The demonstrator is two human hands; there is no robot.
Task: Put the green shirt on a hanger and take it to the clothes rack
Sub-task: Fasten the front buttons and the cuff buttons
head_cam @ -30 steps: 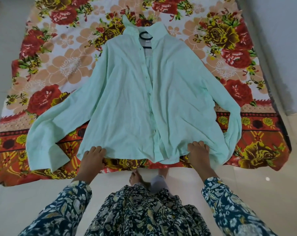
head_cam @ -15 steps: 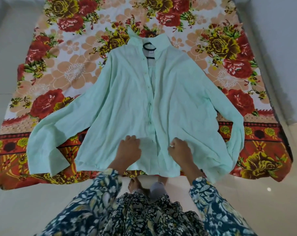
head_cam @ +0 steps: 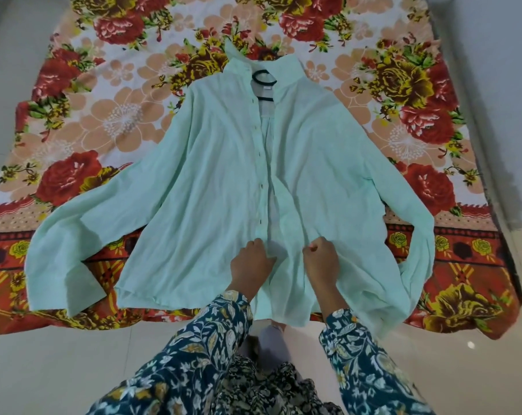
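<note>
The pale green shirt (head_cam: pixel 211 187) lies flat, front up, on a floral sheet, sleeves spread to both sides. A black hanger (head_cam: pixel 264 80) sits inside the collar; only its hook and a short piece of its bar show. My left hand (head_cam: pixel 252 260) pinches the left front edge by the button line, low on the shirt. My right hand (head_cam: pixel 321 259) grips the right front edge just across the gap. The two front edges lie slightly apart between my hands.
The floral sheet (head_cam: pixel 83 121) covers the floor under the shirt. Pale tiled floor (head_cam: pixel 44 369) lies in front of it, and a light wall (head_cam: pixel 505 85) runs along the right side. My feet (head_cam: pixel 270 339) stand at the sheet's near edge.
Both hands moved in from the shirt's bottom corners to the front opening and curled onto its two edges. The view has come closer to the shirt.
</note>
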